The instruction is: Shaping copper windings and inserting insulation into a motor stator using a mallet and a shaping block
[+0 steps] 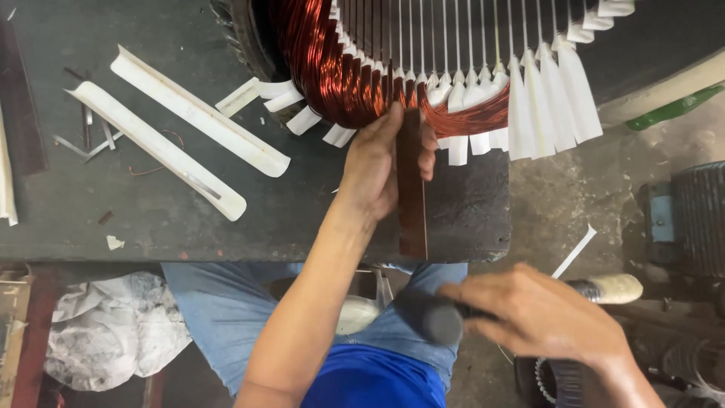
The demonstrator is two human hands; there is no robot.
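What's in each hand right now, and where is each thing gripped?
Left hand grips the flat brown strip at its upper end, by the copper windings. Right hand grips a mallet by its blurred dark handle.

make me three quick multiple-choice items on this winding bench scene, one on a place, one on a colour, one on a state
1. Where does the flat brown strip lie?
A. on the floor
B. under the left hand, pointing into the stator
C. on the folded papers

2. What colour are the wire coils?
A. copper red
B. green
C. silver

3. How is the right hand?
A. open and empty
B. flat on the bench
C. closed around a mallet handle

Answers: 1 B, the left hand presses the strip at the slot mouth. 2 A, the windings gleam reddish copper. 3 C, its fingers wrap the dark handle below the bench.
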